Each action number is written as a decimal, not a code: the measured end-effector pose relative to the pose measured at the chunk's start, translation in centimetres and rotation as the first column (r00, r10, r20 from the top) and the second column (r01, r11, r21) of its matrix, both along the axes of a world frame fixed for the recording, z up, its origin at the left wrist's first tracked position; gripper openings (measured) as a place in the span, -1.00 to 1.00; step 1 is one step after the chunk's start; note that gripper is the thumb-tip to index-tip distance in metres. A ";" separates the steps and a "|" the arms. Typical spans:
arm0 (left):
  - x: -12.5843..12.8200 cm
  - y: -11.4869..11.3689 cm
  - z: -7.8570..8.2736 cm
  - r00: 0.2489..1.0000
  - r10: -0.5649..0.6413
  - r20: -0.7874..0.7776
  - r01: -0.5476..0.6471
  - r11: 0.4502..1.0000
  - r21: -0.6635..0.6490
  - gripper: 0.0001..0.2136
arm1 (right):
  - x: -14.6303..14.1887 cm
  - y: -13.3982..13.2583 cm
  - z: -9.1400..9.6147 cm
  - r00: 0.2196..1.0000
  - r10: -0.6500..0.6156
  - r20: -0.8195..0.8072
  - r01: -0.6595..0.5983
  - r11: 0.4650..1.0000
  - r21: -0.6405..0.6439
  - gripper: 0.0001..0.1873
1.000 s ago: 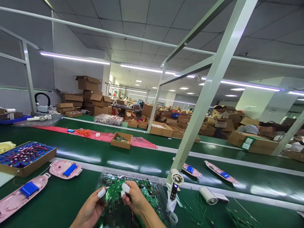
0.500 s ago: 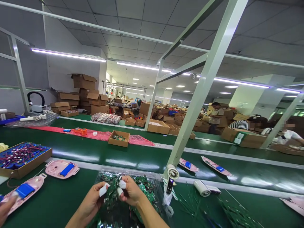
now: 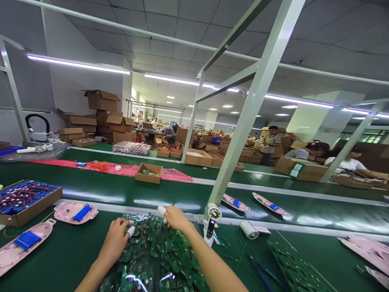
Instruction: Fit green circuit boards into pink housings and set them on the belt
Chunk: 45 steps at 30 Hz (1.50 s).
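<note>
A clear plastic bag of green circuit boards (image 3: 158, 255) lies on the green bench in front of me. My left hand (image 3: 117, 239) rests on its left side, fingers curled onto the boards, a white cot on one fingertip. My right hand (image 3: 174, 217) reaches to the bag's far edge, fingers closed on it, with a white cot on the forefinger. What either hand pinches is too small to name.
Pink shells with blue batteries (image 3: 75, 211) lie left and on the conveyor (image 3: 267, 204). A cardboard tray of red-wired blue parts (image 3: 26, 198) sits far left. A slanted white frame post (image 3: 243, 121), a small white fan (image 3: 211, 221) and a white roll (image 3: 247, 229) stand right. People work beyond.
Both hands have lowered from holding one board up between them to the bag. The right hand moved toward the far edge. The view has tilted down, showing more of the bag.
</note>
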State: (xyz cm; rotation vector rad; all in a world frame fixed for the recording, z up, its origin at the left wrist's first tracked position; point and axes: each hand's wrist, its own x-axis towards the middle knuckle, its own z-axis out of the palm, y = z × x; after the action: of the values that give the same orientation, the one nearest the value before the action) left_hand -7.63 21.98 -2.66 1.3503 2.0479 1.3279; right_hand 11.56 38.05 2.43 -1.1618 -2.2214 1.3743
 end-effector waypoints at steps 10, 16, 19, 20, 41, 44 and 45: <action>11.1 6.1 -0.3 0.883 -0.352 -0.311 0.308 0.934 -0.184 -0.73 | 8.2 -1.6 0.1 0.980 -0.127 -0.153 0.164 0.953 0.255 -0.85; 10.3 6.1 -0.3 0.892 -0.358 -0.276 0.323 0.932 -0.163 -0.83 | 13.1 -4.9 -3.1 0.928 -0.245 -0.279 0.293 0.945 0.144 -0.71; 9.9 5.9 -0.6 0.894 -0.391 -0.219 0.364 0.919 -0.154 -0.83 | 14.2 -6.5 -4.7 0.904 -0.296 -0.310 0.333 0.940 0.072 -0.64; 9.9 5.9 -0.7 0.894 -0.400 -0.201 0.377 0.915 -0.147 -0.80 | 14.4 -7.0 -5.2 0.899 -0.306 -0.313 0.339 0.939 0.056 -0.64; 10.7 -1.1 0.4 0.976 -0.127 0.178 0.086 0.971 0.221 -0.77 | 6.4 -10.2 -7.1 0.767 -0.432 -0.474 0.277 0.890 -0.363 -0.30; 10.0 -1.4 1.8 0.908 -0.135 0.397 0.079 0.985 0.154 -0.59 | 6.7 -10.3 -5.7 0.804 -0.371 -0.465 0.232 0.915 -0.329 -0.33; 9.5 -1.4 2.3 0.893 -0.154 0.423 0.112 0.986 0.123 -0.60 | 6.9 -10.3 -5.2 0.819 -0.342 -0.461 0.210 0.926 -0.314 -0.35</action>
State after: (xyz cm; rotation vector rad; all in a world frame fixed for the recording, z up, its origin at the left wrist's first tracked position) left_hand 1.87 20.58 -0.33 1.0871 1.5846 1.5185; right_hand 18.42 27.70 -2.80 -0.9944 -1.4776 1.6330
